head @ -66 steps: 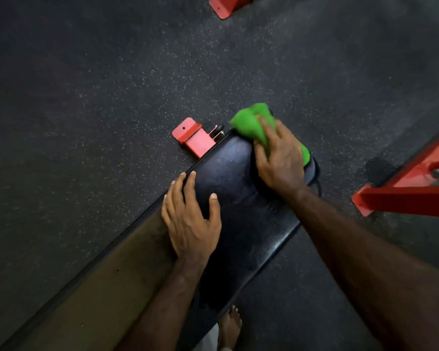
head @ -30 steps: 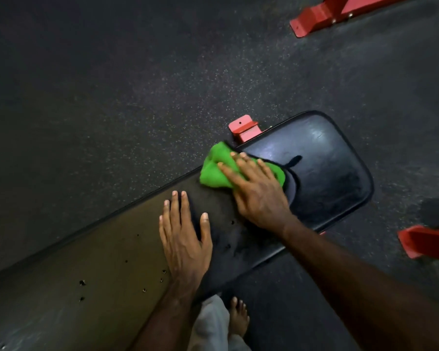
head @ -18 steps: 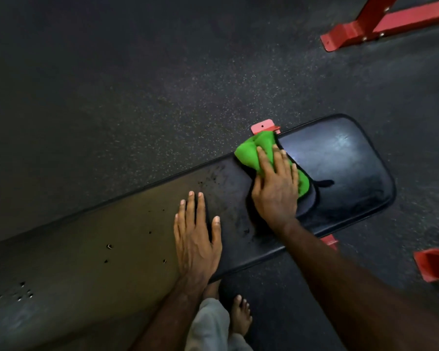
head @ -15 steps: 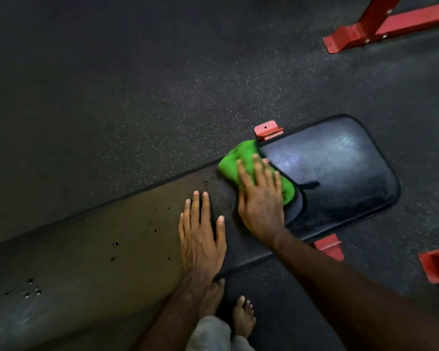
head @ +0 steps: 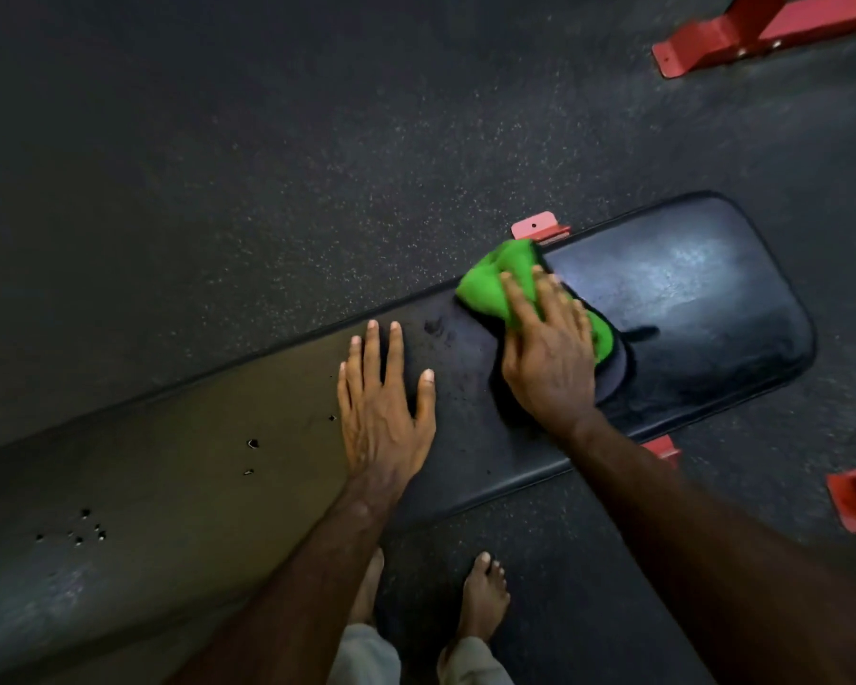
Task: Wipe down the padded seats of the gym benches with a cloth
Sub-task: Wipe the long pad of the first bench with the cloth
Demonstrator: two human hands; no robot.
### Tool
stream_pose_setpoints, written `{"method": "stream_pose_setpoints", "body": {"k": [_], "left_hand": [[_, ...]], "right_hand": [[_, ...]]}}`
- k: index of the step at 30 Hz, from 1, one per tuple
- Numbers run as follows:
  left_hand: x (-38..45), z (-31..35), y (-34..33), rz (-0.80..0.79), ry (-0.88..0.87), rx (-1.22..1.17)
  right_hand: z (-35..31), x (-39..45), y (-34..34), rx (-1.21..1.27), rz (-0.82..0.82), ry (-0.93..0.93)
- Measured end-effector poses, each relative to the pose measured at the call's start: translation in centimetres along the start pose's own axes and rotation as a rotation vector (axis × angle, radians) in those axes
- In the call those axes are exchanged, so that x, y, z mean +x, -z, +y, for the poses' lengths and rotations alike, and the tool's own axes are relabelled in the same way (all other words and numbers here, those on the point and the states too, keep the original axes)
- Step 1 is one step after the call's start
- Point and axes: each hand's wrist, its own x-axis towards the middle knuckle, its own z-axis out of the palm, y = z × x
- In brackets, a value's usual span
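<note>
There was one view only, a wide-angle camera worn on the person's head; it looked forward and steeply down, close over the bench pad [head: 663,309], which ran slantwise from the near left to the far right; the left hand [head: 381,412] and right hand [head: 549,368] lay near the middle of the frame, the forearms entering from the near edge; bare feet [head: 483,595] showed at the near edge; red frame feet [head: 742,32] sat at the far right corner; straight lines bowed toward the edges.

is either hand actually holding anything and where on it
The right hand presses the green cloth flat against the bench pad, fingers lying over its near side, not gripping it. The left hand rests flat on the pad, holding nothing.
</note>
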Motion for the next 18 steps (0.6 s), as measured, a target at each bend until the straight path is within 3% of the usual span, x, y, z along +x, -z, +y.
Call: {"method": "stream_pose_setpoints", "body": {"k": [1, 2, 6, 7, 10, 11, 15, 16, 18], "left_hand": [[0.1, -0.4, 0.0, 0.001, -0.011, 0.009], [0.1, -0.7, 0.0, -0.001, -0.020, 0.011], [0.3, -1.1, 0.0, -0.002, -0.013, -0.024], [0.2, -1.4, 0.1, -0.003, 0.001, -0.026], [0.0, -2.5, 0.6, -0.014, -0.003, -0.018], [0.1, -2.9, 0.7, -0.021, -0.015, -0.016], [0.2, -3.5, 1.0, -0.031, -0.014, -0.028], [0.2, -3.4, 1.1, -0.030, -0.003, -0.033], [0.4, -3.3, 1.1, -0.024, 0.023, -0.050]], "right_hand": [[-1.4, -0.1, -0.3, 0.014, 0.033, -0.150], [-3.1, -0.5, -0.7, -0.002, 0.027, -0.175], [-3.6, -1.6, -1.3, -0.036, -0.113, 0.371], [-3.0, -1.0, -1.0, -0.038, -0.095, 0.350], [-4.7, -0.5, -1.2, 0.023, 0.031, -0.145], [-6.1, -0.6, -1.5, 0.015, 0.035, -0.191], [-5.8, -0.8, -1.9, -0.050, -0.107, 0.358], [-4.5, 0.0, -1.4, -0.044, -0.086, 0.358], [-3.8, 1.2, -1.1, 0.010, 0.026, 0.039]]}}
